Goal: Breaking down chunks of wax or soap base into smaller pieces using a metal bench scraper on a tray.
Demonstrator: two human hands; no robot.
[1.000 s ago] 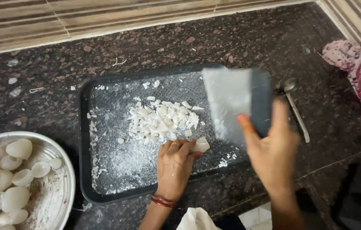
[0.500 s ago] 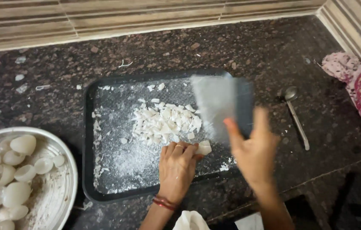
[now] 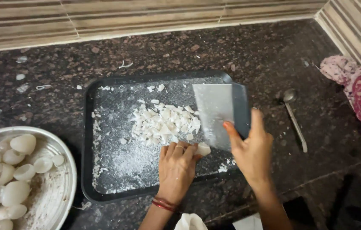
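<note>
A small white piece [image 3: 203, 149], likely a chunk of the same material as the chopped heap, lies on the tray floor at the fingertips of the left hand [image 3: 177, 168]; the fingers are bunched together and pressed palm-down, pinning the piece against the tray, with the piece jutting out just to the right of the fingertips. The broad flat blade [image 3: 212, 113], grey metal and roughly rectangular, hangs just above and to the right of that piece, its lower edge near it; whether edge and piece touch cannot be told. The right hand [image 3: 252, 149] grips the blade's dark back edge, thumb on the near face and the remaining fingers wrapped behind, closed firmly on the tool. Just left of the blade sits a heap of white chopped bits [image 3: 163, 123], with loose white crumbs and powder scattered across the floor of the dark rectangular tray [image 3: 89, 140]. The tray rests on a dark speckled stone counter [image 3: 180, 51]. To the tray's left, partly out of view, stands a round metal bowl [image 3: 63, 170] holding pale rounded pieces [image 3: 18, 170]. To the right of the tray a metal spoon [image 3: 294, 117] lies on the counter, and beyond it, by the striped wall, a bunched pink patterned cloth [image 3: 359, 91].
</note>
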